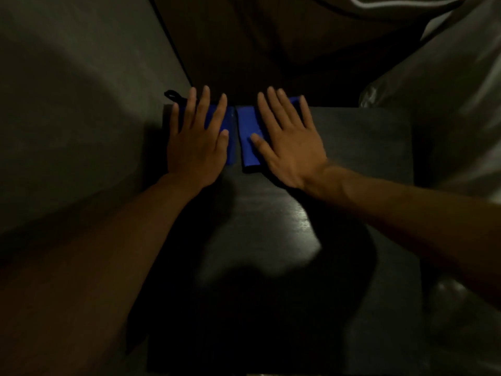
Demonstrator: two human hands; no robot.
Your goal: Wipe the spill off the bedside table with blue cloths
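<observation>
The dark bedside table (352, 147) fills the middle of the dim head view. Two folded blue cloths lie side by side near its far edge. My left hand (196, 142) lies flat, fingers spread, on the left blue cloth (230, 137), which has a black loop (172, 95) at its far left corner. Pressed flat on the right blue cloth (249, 139) is my right hand (290, 147), fingers also spread. A narrow gap separates the cloths. A pale sheen (303, 226) shows on the tabletop nearer to me; I cannot tell whether it is liquid or reflected light.
A grey wall (81, 104) runs close along the table's left side. Pale bedding (447, 104) rises at the right, right beside the table's edge. Dark fabric (271, 50) hangs behind the table's far edge. Shadows of my head and arms cover the near tabletop.
</observation>
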